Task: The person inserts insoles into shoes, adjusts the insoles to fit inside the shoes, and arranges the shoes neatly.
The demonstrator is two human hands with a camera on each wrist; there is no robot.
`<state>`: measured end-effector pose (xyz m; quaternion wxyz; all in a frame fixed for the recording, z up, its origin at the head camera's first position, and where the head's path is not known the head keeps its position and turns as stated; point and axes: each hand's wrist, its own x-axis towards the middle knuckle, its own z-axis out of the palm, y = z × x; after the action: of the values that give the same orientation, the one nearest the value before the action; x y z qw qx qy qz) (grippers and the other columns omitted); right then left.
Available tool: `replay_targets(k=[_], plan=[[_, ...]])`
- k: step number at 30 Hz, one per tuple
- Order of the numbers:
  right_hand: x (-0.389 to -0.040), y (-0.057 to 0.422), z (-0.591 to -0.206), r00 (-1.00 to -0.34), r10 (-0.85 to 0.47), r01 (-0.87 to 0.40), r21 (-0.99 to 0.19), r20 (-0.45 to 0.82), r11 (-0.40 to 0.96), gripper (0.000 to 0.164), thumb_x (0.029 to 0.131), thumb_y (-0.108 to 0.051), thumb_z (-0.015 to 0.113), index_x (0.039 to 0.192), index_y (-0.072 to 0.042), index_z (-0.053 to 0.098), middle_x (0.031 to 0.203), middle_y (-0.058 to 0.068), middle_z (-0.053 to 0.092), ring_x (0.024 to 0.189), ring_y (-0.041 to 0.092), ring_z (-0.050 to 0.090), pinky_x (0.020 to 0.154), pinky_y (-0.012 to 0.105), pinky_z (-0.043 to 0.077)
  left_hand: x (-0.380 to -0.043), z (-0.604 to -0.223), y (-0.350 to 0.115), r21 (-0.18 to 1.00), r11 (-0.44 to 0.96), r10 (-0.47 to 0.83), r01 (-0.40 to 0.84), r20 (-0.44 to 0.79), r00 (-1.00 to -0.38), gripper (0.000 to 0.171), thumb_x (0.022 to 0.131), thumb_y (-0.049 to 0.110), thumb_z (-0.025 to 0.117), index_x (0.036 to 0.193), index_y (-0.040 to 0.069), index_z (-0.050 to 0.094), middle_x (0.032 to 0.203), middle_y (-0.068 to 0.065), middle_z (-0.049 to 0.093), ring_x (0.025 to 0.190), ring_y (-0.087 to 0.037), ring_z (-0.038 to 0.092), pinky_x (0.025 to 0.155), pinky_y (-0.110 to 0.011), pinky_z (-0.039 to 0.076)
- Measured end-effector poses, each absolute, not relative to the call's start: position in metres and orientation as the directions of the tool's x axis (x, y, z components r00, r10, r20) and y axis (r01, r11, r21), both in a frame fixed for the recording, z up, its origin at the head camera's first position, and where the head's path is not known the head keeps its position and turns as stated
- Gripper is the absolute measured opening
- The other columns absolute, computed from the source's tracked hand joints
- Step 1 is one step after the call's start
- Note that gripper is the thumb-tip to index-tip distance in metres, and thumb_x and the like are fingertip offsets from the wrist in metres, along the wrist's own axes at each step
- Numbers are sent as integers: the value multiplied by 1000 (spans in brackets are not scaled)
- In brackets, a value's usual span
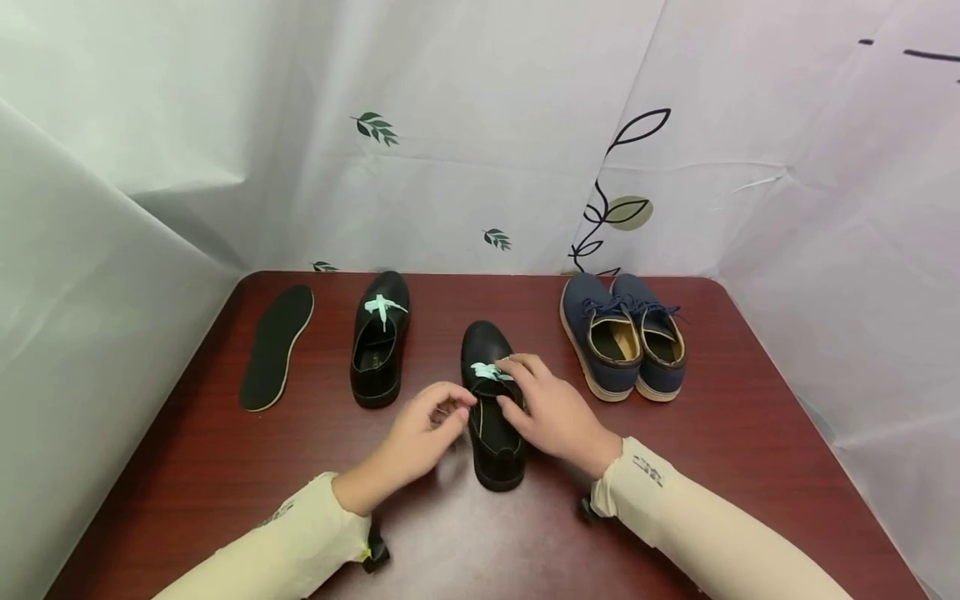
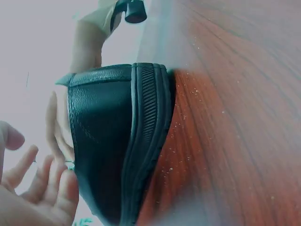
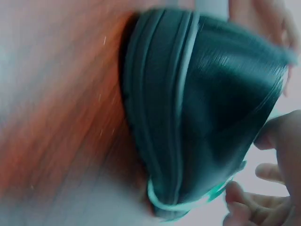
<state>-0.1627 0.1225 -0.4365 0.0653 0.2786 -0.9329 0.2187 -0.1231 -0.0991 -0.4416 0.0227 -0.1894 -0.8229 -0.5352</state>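
A black leather shoe (image 1: 497, 442) with pale mint laces (image 1: 489, 372) stands on the table, toe pointing away, between both hands. My left hand (image 1: 427, 425) is at its left side, fingers loosely bent near the opening. In the left wrist view, the left fingers (image 2: 40, 183) are spread beside the shoe's dark side (image 2: 103, 122), with nothing held. My right hand (image 1: 551, 408) reaches over the right side, fingertips by the laces and thumb near the opening. In the right wrist view, the right fingers (image 3: 249, 202) lie close to a mint lace (image 3: 188, 205) at the shoe.
A second black shoe (image 1: 377, 367) with mint laces stands to the left. Farther left lies a dark insole (image 1: 276, 350). Two navy shoes (image 1: 600, 350) with tan soles stand at the right on the brown table (image 1: 712, 467). A white patterned curtain (image 1: 465, 167) hangs behind.
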Motion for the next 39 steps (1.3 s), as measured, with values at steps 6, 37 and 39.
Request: replay_targets(k=[6,37,39], plan=[[-132,120,-423,-745,-610,-667,-298,271,683,22,97,-41,61,108,-23,70,101,-6,67,74,7,63,64,35,59,-137,-445,-103,975,195,154,-104,-135,-979,33,102,11,49,132,-1,58,127,-29,63,110,-38,63,93,-51,57],[-142,87,-444,-614,-695,-789,-294,374,539,14,90,-25,75,100,-16,71,85,-3,66,74,9,58,67,34,58,-161,-440,-110,942,-75,158,-328,-313,-937,70,103,31,41,161,8,11,148,-27,43,128,-35,48,112,-53,39],[-148,81,-443,-622,-687,-783,-295,376,547,14,91,-25,75,101,-16,71,86,-2,67,75,10,59,68,34,58,-164,-440,-111,944,-101,125,-315,-302,-945,68,103,31,40,161,9,12,151,-27,40,131,-35,46,113,-51,37]])
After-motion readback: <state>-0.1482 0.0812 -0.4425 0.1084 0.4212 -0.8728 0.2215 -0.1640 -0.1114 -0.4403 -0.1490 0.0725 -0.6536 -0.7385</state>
